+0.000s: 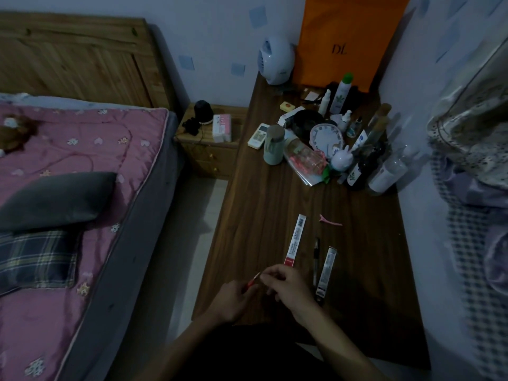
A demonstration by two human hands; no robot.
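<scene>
Over the near part of the dark wooden table (258,215), my left hand (233,299) grips a small red pen-like item (254,280). My right hand (286,284) pinches the upper tip of that item with thumb and fingertips. Just beyond my hands lies a long white and red package strip (294,240). To its right lie a black pen (316,259) and a second, grey package strip (325,272). A pink hair clip (330,220) lies farther back.
Bottles, a remote, a cup and a round pouch crowd the table's far right (330,138). An orange bag (349,42) and a small white fan (275,60) stand at the back. A bed with a pink quilt (68,174) lies left, a nightstand (211,138) beside it.
</scene>
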